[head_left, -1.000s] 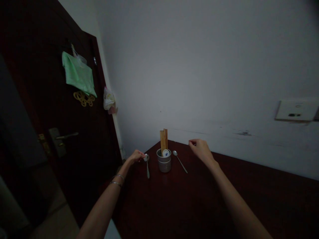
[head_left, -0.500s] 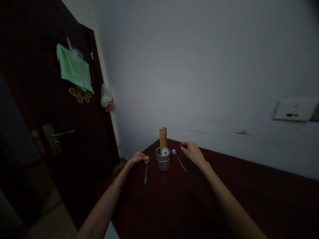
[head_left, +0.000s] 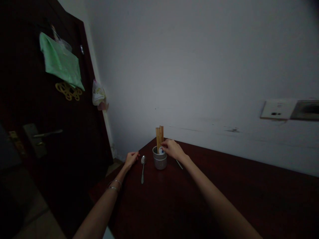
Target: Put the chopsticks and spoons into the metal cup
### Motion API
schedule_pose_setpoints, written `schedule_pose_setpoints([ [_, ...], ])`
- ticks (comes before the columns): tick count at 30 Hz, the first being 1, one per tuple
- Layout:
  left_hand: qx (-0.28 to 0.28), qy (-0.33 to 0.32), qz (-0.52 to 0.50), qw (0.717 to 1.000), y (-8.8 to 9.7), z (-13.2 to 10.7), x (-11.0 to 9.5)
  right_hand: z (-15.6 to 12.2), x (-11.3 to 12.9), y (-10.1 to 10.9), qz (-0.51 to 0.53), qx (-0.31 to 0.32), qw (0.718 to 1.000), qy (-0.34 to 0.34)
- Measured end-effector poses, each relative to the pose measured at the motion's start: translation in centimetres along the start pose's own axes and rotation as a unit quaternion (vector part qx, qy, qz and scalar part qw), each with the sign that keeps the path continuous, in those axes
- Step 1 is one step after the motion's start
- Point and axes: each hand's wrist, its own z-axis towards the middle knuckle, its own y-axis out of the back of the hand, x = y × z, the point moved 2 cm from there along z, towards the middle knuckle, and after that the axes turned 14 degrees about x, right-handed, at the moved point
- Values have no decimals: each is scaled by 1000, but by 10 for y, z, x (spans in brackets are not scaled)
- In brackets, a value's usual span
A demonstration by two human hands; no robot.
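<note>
A grey metal cup [head_left: 159,163] stands on the table, with several wooden chopsticks [head_left: 159,134] upright in it. The rounded bowl of a white ceramic spoon [head_left: 161,151] with a blue mark shows at its rim. My right hand [head_left: 172,148] reaches over that rim, thumb and fingers pinched on the white spoon's edge. A metal spoon [head_left: 143,169] lies left of the cup. Just beyond it my left hand [head_left: 131,158] rests on the table, fingers curled, apart from the spoon. Under my right hand only the handle of a second metal spoon [head_left: 179,164] shows.
The dark red table [head_left: 159,205] meets a pale wall [head_left: 186,73] behind the cup. At left is a dark door [head_left: 74,132] with a green cloth [head_left: 61,63] hanging on it. A plastic bag [head_left: 99,94] hangs by its frame. A socket [head_left: 276,110] is on the right wall.
My right hand has moved left from beside the right spoon to the cup's rim and the white spoon. My left hand has drawn slightly away from the left spoon. The view has shifted right.
</note>
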Motion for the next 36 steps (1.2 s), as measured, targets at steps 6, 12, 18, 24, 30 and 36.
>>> schedule_pose_setpoints([
  [6, -10, -12, 22, 1000, 0, 5, 4, 6, -1, -7, -19, 22, 1000, -8],
  [12, -11, -18, 36, 999, 0, 7, 7, 5, 1, -4, -33, 15, 999, -1],
  [18, -7, -13, 40, 999, 0, 4, 3, 2, 8, 4, -35, -13, 999, 11],
  [24, -13, -7, 42, 999, 1, 5, 4, 10, 8, 26, -8, -92, 996, 15],
  [30, -18, -1, 46, 999, 2, 8, 7, 20, -30, 66, 100, -224, 969, -29],
  [36, -18, 3, 53, 998, 2, 9, 5, 2, -118, 66, 277, -193, 913, -230],
])
